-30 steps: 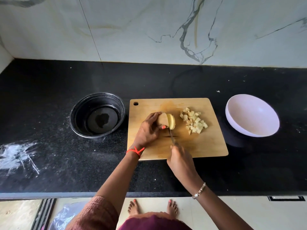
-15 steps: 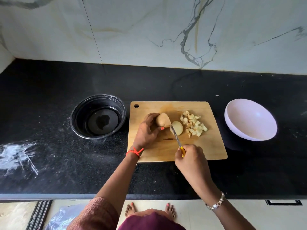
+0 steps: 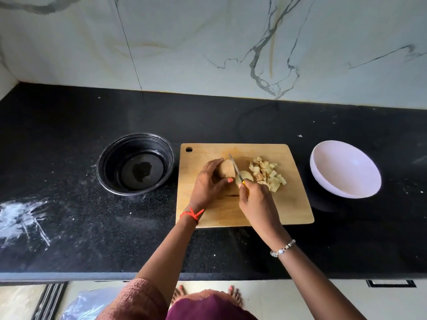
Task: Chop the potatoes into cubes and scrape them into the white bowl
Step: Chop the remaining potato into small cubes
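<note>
Left hand (image 3: 209, 183) grips the potato (image 3: 227, 171) on the wooden cutting board (image 3: 288, 204); right hand (image 3: 256, 199) grips the knife (image 3: 235, 167), blade at the cut face. Fingertips (image 3: 230, 180) tucked back would keep slicing safe. White bowl (image 3: 345, 169): three o'clock.

The left hand (image 3: 208, 183) wraps the potato (image 3: 227, 170), so whatever lies under the fingers and palm is out of sight; only the end past the fingertips shows. On the knife (image 3: 235, 167), the handle is swallowed by the right hand (image 3: 256, 204), with just a sliver of yellow above the curled fingers. Blade touching the potato or clear of it? Cannot tell. The cut slice (image 3: 247, 175) sits half behind the blade and the right fingertips. Both forearms run off the bottom edge. The dark patch inside the black bowl (image 3: 110, 167) is too unclear to name.
</note>
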